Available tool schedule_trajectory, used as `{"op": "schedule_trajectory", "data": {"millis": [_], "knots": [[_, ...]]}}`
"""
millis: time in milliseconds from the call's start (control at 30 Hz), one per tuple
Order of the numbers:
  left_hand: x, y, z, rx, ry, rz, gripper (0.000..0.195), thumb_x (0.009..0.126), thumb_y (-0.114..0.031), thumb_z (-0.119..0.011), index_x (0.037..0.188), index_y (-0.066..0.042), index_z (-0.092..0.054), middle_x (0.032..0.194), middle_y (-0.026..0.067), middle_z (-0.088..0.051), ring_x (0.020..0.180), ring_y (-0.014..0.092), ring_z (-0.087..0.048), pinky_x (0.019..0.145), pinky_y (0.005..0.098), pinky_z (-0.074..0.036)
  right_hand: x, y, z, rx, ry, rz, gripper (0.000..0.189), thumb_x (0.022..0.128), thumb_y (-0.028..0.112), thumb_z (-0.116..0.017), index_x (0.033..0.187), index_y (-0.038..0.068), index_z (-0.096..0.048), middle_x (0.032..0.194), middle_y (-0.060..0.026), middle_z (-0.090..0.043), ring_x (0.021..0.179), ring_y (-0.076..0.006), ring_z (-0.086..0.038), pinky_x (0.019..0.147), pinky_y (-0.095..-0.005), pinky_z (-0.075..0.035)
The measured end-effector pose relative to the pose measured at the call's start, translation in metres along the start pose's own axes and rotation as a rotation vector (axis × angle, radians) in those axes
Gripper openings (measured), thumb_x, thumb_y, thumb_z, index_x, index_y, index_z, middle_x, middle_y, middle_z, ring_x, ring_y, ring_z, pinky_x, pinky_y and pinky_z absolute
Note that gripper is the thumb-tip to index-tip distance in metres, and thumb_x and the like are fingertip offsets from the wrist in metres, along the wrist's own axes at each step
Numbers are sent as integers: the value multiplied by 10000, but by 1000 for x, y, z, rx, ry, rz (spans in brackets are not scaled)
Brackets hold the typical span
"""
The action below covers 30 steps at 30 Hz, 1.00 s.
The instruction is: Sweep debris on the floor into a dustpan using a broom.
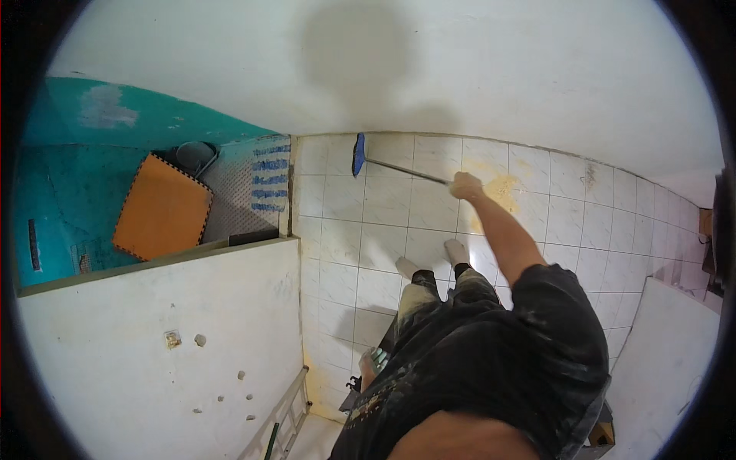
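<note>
My right hand (466,187) is closed around the thin metal handle (408,171) of a broom. Its blue and black head (359,155) rests on the white tiled floor near the foot of the wall, ahead and to the left. A patch of yellowish powder or residue (503,192) lies on the tiles beyond my right forearm. My left hand (369,365) is low beside my body, partly hidden by my black shirt, with its fingers around a dark object (388,339) whose kind I cannot make out.
A white wall (517,75) runs along the front. At left, a low white wall (161,322) borders a turquoise area with an orange foam mat (167,210) and a striped blue-and-white mat (270,177). A metal ladder (290,414) leans at lower left. A white panel (661,345) stands right.
</note>
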State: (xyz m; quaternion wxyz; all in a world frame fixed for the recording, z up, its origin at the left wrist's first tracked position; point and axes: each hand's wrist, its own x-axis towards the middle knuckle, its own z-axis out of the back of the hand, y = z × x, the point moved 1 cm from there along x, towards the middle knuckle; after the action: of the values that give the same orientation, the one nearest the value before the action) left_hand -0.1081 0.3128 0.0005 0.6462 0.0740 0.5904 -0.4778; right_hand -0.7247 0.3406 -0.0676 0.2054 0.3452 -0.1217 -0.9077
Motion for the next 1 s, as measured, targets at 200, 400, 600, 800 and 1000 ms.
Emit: {"op": "schedule_trajectory", "data": {"millis": [200,400,600,800,1000], "knots": [[5,16,6,-77,-11,-22,405,899,-344,-422,1170,-48,-473,1093,111,-582,932,253,-595,742,387,-492,-22,-4,-42,76,95,-195,320,780,228,-496,984,26,-637,1042,-198,-615,1001,-318,-591,838,-398,-474],[14,11,3,-142,144,-56,411,896,-350,-427,1172,-50,-474,1084,110,-584,934,247,-594,741,384,-492,-108,-188,-65,15,127,-410,467,867,400,-405,1014,9,-614,1061,-219,-596,1010,-351,-574,844,-438,-457],[23,7,1,-208,274,-102,416,893,-356,-433,1174,-52,-475,1075,108,-587,936,242,-592,741,380,-492,-243,-288,-72,-21,227,-505,422,882,328,-368,1047,16,-600,1049,-213,-600,1007,-366,-569,835,-463,-462],[76,-122,-15,-178,24,-34,423,874,-349,-459,1165,-44,-482,1046,130,-597,866,235,-611,696,348,-498,-385,-340,-112,105,90,-765,481,897,385,-365,977,-14,-621,998,-253,-599,974,-407,-565,826,-477,-448],[77,-101,-51,-188,137,-67,441,870,-351,-463,1168,-27,-468,1084,157,-572,906,275,-595,718,379,-486,-458,-328,-79,134,-69,-736,497,889,372,-382,850,-61,-621,874,-295,-597,863,-434,-584,762,-493,-455]]}}
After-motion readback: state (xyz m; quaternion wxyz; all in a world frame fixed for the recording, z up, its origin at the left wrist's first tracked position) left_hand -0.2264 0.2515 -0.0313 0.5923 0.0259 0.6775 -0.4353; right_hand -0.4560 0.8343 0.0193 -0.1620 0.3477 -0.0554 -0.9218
